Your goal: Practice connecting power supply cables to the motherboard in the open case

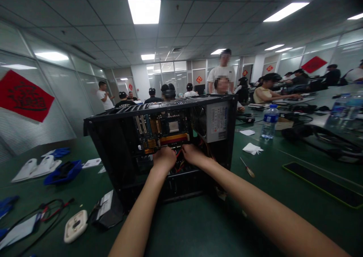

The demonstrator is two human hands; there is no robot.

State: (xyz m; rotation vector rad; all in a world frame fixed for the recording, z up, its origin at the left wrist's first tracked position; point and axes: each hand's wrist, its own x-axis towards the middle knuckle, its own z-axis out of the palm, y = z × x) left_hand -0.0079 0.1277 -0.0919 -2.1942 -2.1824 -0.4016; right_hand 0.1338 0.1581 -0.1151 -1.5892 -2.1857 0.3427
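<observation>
An open black computer case [103,147] stands on its side on the table in front of me, its interior facing me. Both my hands reach into its lower middle, below the motherboard [172,118]. My left hand [165,158] is closed, its fingertips hidden behind the back of the hand, so I cannot make out what they hold. Close by on the right, my right hand [193,154] pinches at a bundle of thin cables [179,155], some of them red. Above my right hand is a silver power supply [217,123] with a fan.
A screwdriver [248,167], crumpled tissue [252,148] and water bottle [269,121] lie or stand to the right. At left are a blue tray [62,172], a beige square object [76,226] and loose cables [53,211]. Several people sit or stand further back.
</observation>
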